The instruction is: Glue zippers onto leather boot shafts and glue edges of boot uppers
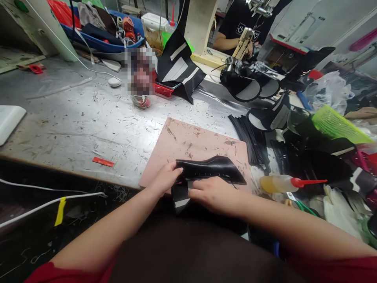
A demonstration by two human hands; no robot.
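Note:
A black leather shoe-upper piece (210,167) lies folded on a pinkish cutting board (200,137), with small pale marks along its lower part. My left hand (167,177) pinches its left end between thumb and fingers. Curled over the lower edge, my right hand (212,192) presses on the piece; whatever its fingertips grip is hidden beneath them. Below the board's front edge hangs a black flap with white patches (181,200), between my two hands.
Right of the board are black strips (250,141), a glue bottle (277,183) with a red nozzle and green-handled scissors (303,206). A red strip (103,161) lies left. Behind stand a blue basin (103,45), a sewing machine (203,27) and a co-worker (232,31).

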